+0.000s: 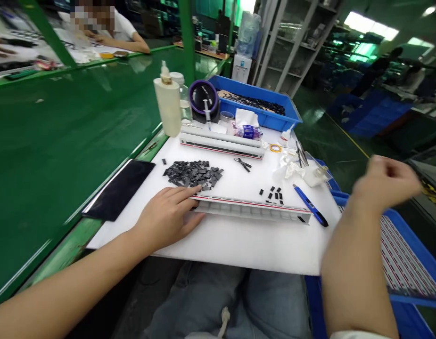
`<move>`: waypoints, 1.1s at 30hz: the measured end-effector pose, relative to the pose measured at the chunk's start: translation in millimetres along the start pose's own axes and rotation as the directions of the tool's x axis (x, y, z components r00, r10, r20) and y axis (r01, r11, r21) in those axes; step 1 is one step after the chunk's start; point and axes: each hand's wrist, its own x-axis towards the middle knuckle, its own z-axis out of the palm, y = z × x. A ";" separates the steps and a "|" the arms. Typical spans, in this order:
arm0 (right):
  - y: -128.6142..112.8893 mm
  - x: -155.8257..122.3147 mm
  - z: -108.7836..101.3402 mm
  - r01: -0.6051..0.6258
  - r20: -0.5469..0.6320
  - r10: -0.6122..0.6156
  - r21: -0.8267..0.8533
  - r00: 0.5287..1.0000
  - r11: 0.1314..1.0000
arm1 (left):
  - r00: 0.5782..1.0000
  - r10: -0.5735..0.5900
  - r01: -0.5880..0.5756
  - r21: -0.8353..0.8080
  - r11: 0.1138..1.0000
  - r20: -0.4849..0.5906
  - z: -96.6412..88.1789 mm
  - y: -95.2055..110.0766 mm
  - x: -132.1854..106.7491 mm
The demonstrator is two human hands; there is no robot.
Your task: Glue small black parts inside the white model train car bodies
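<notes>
My left hand grips the left end of a long white profile strip, fingers over its back edge and thumb at the front. A thin red line runs along the strip. Just behind those fingers lies a pile of small black rectangular pieces. Several loose black pieces lie behind the strip's right half. Off to the right, above the table's edge, my right hand is raised with its fingers curled closed; whatever they may hold is hidden. A blue utility knife rests beyond the strip's right end.
Behind stand another white strip, small pliers, a squeeze bottle, a tissue pack and a blue bin of black parts. A black sheet lies left. Strips fill a blue tray at right. A co-worker sits across.
</notes>
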 end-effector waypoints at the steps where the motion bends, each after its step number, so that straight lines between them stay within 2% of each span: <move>1: -17.5 -9.0 -5.7 -0.025 -0.114 0.044 0.161 0.993 0.987 | 1.000 -0.007 0.007 0.000 1.000 -0.003 0.0 1.6 -0.3; 2: -36.8 -22.6 -12.0 -0.069 -0.110 0.112 0.338 0.988 0.939 | 1.000 -0.015 0.015 0.000 1.000 -0.004 0.0 2.9 -0.7; 4: -76.9 -63.6 -25.9 -0.234 0.151 0.179 0.555 0.972 0.798 | 1.000 -0.029 0.029 -0.009 1.000 -0.001 0.4 4.3 -1.3; 5: -95.8 -89.3 -33.0 -0.348 0.327 0.182 0.578 0.927 0.738 | 0.999 -0.034 0.034 -0.014 0.999 0.000 0.7 4.6 -1.6; 6: -112.8 -116.6 -39.6 -0.467 0.500 0.174 0.552 0.849 0.690 | 0.999 -0.038 0.038 -0.019 0.999 0.000 1.1 4.8 -2.0; 7: -127.1 -143.8 -45.2 -0.533 0.617 0.143 0.514 0.774 0.672 | 0.999 -0.042 0.042 -0.022 0.999 -0.002 1.5 4.8 -2.4; 8: -138.5 -169.4 -49.6 -0.518 0.666 0.082 0.491 0.742 0.700 | 0.999 -0.045 0.044 -0.024 0.999 -0.007 1.9 4.9 -2.8; 10: -152.3 -210.2 -54.5 -0.400 0.697 -0.073 0.490 0.713 0.775 | 0.999 -0.050 0.049 -0.035 0.998 -0.020 2.6 5.0 -3.6; 12: -156.3 -234.0 -55.7 -0.277 0.695 -0.200 0.510 0.691 0.814 | 0.998 -0.054 0.052 -0.052 0.997 -0.031 3.0 5.1 -4.3; 15: -154.2 -244.9 -54.2 -0.187 0.697 -0.288 0.521 0.657 0.833 | 0.997 -0.061 0.058 -0.072 0.996 -0.041 3.3 5.3 -4.9; 21: -151.6 -246.2 -50.1 -0.117 0.700 -0.324 0.503 0.637 0.857 | 0.997 -0.068 0.065 -0.081 0.995 -0.038 3.9 5.6 -5.3; 23: -152.1 -247.2 -50.2 -0.110 0.701 -0.335 0.507 0.630 0.855 | 0.997 -0.065 0.062 -0.083 0.995 -0.038 4.2 5.5 -5.5; 27: -151.7 -247.1 -50.8 -0.118 0.693 -0.321 0.506 0.645 0.854 | 0.997 -0.065 0.060 -0.095 0.994 -0.052 4.7 5.5 -5.3; 30: -149.9 -246.7 -49.1 -0.131 0.713 -0.327 0.505 0.621 0.853 | 0.996 -0.063 0.057 -0.101 0.993 -0.063 4.6 5.5 -4.7; 33: -150.0 -248.2 -47.2 -0.149 0.718 -0.320 0.507 0.618 0.849 | 0.997 -0.059 0.054 -0.098 0.994 -0.057 4.6 5.2 -4.3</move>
